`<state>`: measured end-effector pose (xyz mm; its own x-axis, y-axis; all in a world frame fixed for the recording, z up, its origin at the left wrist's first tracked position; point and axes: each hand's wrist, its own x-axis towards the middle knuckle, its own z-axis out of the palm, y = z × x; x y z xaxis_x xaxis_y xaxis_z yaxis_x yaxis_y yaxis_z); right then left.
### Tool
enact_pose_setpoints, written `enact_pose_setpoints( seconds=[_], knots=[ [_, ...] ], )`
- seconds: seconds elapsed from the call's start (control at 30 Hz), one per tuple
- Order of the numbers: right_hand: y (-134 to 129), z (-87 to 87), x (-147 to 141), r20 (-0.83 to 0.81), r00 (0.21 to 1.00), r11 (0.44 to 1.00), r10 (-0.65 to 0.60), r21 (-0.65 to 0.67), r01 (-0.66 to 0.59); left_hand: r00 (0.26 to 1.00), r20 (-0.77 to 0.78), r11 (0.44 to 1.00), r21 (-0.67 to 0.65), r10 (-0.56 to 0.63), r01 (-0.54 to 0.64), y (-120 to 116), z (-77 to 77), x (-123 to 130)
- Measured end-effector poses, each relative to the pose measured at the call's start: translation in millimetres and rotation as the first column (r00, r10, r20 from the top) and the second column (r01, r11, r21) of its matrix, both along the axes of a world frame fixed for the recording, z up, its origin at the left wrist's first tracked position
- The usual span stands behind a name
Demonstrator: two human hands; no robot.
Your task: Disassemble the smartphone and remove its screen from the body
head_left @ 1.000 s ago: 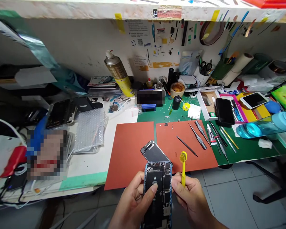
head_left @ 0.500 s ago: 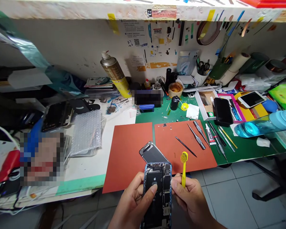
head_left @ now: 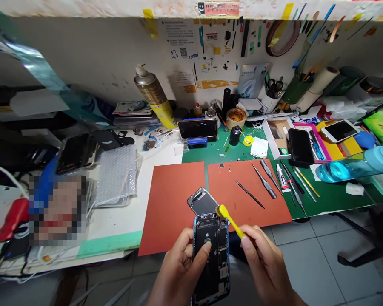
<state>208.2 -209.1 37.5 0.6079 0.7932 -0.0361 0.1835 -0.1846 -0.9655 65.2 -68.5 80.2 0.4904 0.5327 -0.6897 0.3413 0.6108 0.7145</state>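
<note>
An opened phone (head_left: 212, 263) with a blue frame shows its black battery and inner parts. My left hand (head_left: 187, 265) grips it by the left side, thumb lying over the battery. Between the thumb and fingers of my right hand (head_left: 263, 257) is the handle of a yellow brush (head_left: 231, 221). The brush head is at the phone's top right corner, bristles turned left and down; whether they touch it I cannot tell. Just behind the phone, a detached screen (head_left: 202, 201) lies tilted on the reddish-brown mat (head_left: 169, 204).
A black pointed stick (head_left: 250, 194) and metal tools (head_left: 264, 180) lie on the right-hand mat. Further right are a glue tube (head_left: 283, 178), a black phone (head_left: 301, 146) and a blue bottle (head_left: 354, 165). Bubble wrap (head_left: 116, 176) lies left, a spray can (head_left: 155, 95) stands behind.
The yellow brush has swung from upright beside the phone to a leftward tilt, its head now at the phone's top right corner. My right hand has let go of the phone's edge and moved right.
</note>
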Motion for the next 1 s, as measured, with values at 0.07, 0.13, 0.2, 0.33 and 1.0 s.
enact_pose_setpoints(
  seconds=[0.07, 0.13, 0.2, 0.33, 1.0],
  knots=[
    [-0.5, -0.1, -2.6, 0.086, 0.996, 0.999, 0.030, 0.013, -0.032, 1.000, -0.020, 1.000, 0.024, 0.006, -0.006, -0.1, -0.5, 0.2],
    [-0.2, -1.3, -7.1, 0.153, 0.988, 0.999, 0.032, 0.004, -0.033, 1.000, -0.021, 0.999, 0.037, -0.017, 0.018, 0.4, -1.5, 0.1],
    [0.1, -3.0, -11.8, 0.200, 0.979, 0.999, 0.032, -0.013, -0.030, 0.999, -0.008, 0.998, 0.039, -0.042, 0.042, 0.9, -2.0, 0.1],
    [0.6, -7.0, -16.3, 0.268, 0.961, 0.998, 0.064, 0.008, -0.069, 1.000, -0.028, 0.998, 0.061, -0.009, 0.010, -0.4, 1.4, 2.3],
    [-0.2, -8.3, -20.8, 0.303, 0.951, 0.998, -0.064, -0.005, 0.068, 0.999, -0.035, 0.998, 0.043, 0.036, -0.035, -2.7, 3.2, 2.5]
  ],
)
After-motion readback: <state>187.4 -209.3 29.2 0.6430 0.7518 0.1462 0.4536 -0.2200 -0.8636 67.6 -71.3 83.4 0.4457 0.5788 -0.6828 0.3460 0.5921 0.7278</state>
